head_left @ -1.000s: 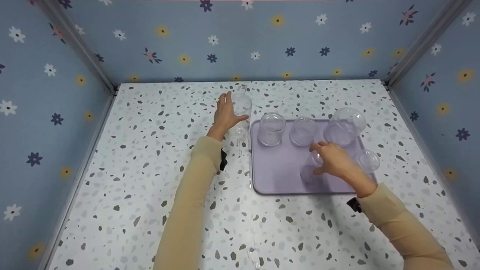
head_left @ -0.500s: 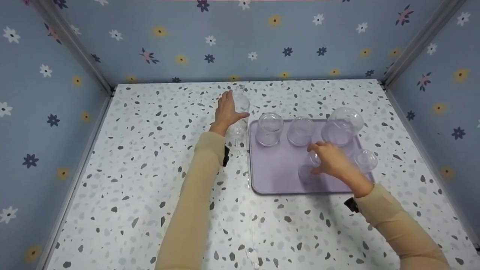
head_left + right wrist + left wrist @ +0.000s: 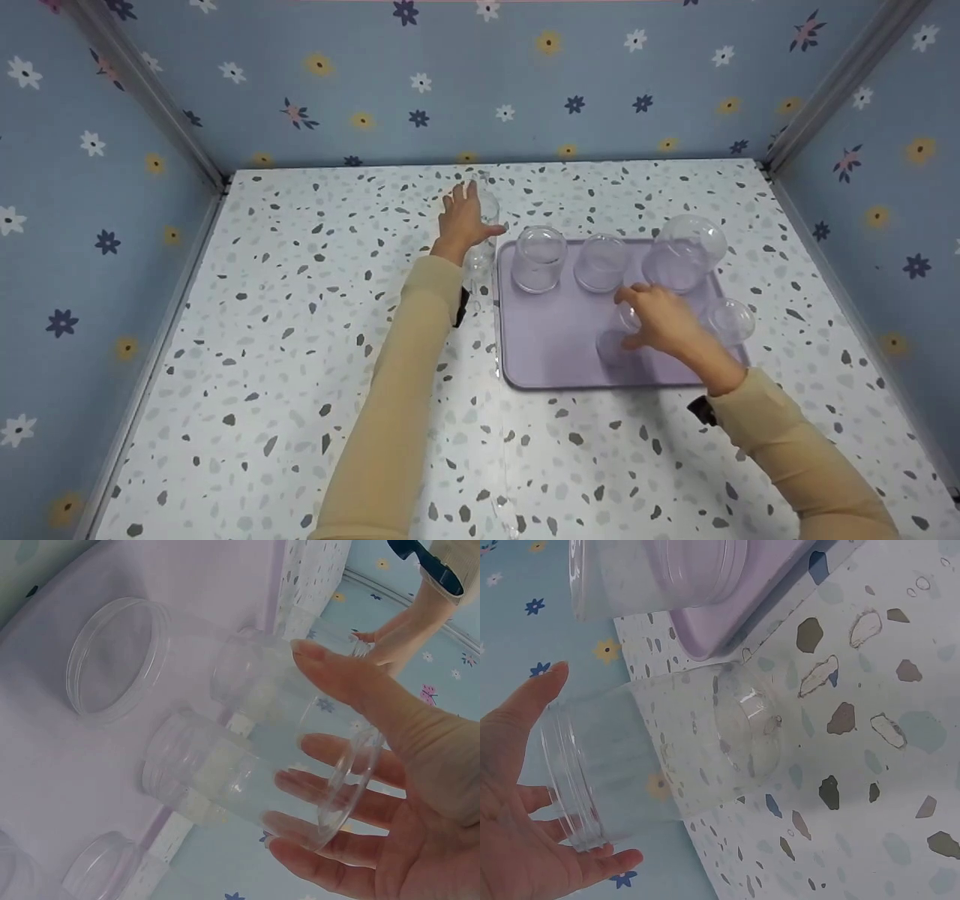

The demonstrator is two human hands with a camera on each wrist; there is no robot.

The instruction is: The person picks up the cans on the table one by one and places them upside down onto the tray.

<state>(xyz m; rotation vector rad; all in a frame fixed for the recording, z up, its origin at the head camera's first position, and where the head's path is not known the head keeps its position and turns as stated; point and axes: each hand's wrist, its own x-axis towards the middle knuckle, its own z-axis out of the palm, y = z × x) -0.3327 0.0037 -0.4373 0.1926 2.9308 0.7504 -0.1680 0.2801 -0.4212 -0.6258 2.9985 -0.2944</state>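
Note:
A clear jar (image 3: 697, 742) stands on the speckled table just left of the lilac tray (image 3: 547, 360). My left hand (image 3: 461, 221) is spread about its top. In the left wrist view the thumb stands apart from the rim, while the other fingers lie behind it; whether they touch is unclear. On the tray, my right hand (image 3: 660, 319) holds another clear jar (image 3: 611, 349) near its upper end, thumb on one side and fingers on the other. Part of that jar is hidden by the hand, and its transparent outline blends with the tray.
Along the tray's back edge are a clear jar (image 3: 538, 266), a second jar (image 3: 601, 264) and a wider vessel (image 3: 684, 259). Another clear jar (image 3: 729, 322) is at the tray's right side. Flowered panels (image 3: 480, 90) close in the table behind and at both sides.
My left hand has shifted slightly right and its fingers have spread further at the jar beside the tray. The right hand keeps its place on its jar.

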